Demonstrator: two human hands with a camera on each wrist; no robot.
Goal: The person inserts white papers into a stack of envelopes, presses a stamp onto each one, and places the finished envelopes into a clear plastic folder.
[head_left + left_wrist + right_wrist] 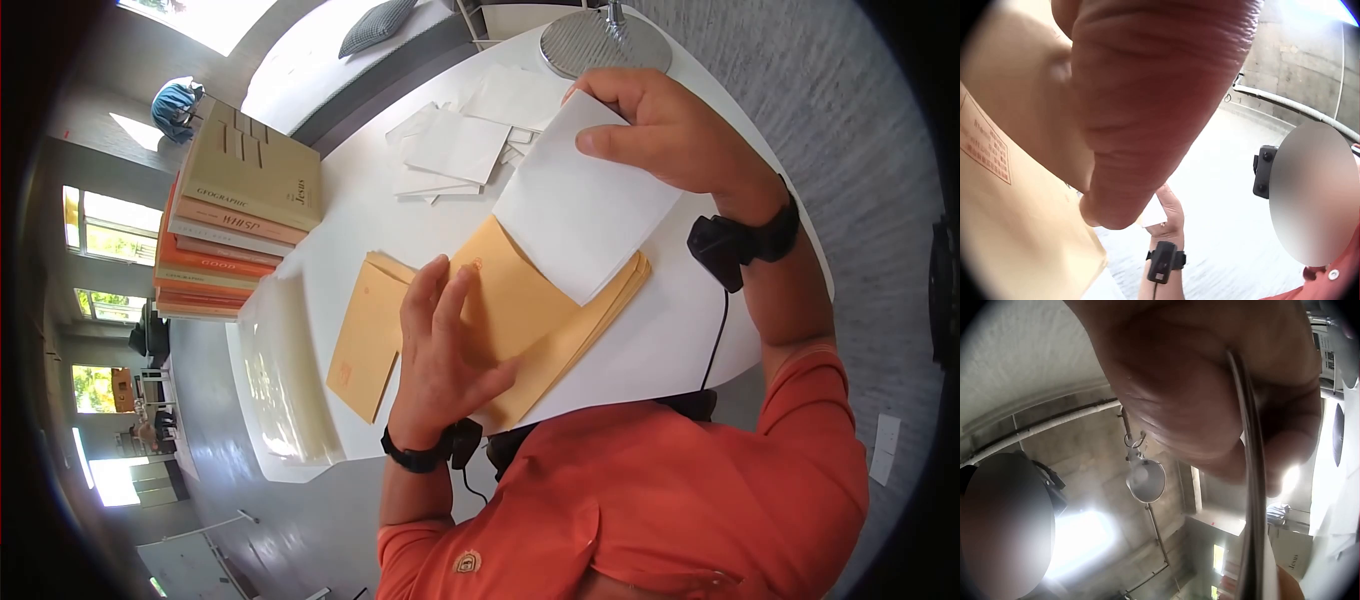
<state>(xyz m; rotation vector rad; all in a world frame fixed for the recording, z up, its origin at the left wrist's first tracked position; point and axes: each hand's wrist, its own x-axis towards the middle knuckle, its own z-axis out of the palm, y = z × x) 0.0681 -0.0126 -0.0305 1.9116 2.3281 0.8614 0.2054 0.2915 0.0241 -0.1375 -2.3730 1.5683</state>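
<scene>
My right hand (660,130) pinches white folded paper (590,205) between thumb and fingers. In the right wrist view the paper (1252,487) appears edge-on, a thin layered strip beneath the palm. Its lower end lies at the mouth of a tan paper envelope (515,310), overlapping it in the head view. Over that envelope, my left hand (435,360) has its fingers spread and the thumb stretched out, fingertips at the envelope's face. More tan envelopes (610,318) are layered under it. Red print (988,140) shows on an envelope in the left wrist view.
Other tan envelopes (360,345) lie left of my left hand. White papers (457,145) are piled farther back, near a round ribbed metal base (605,45). A stack of books (235,190) and a clear plastic sleeve (285,370) stand along the white table's left side.
</scene>
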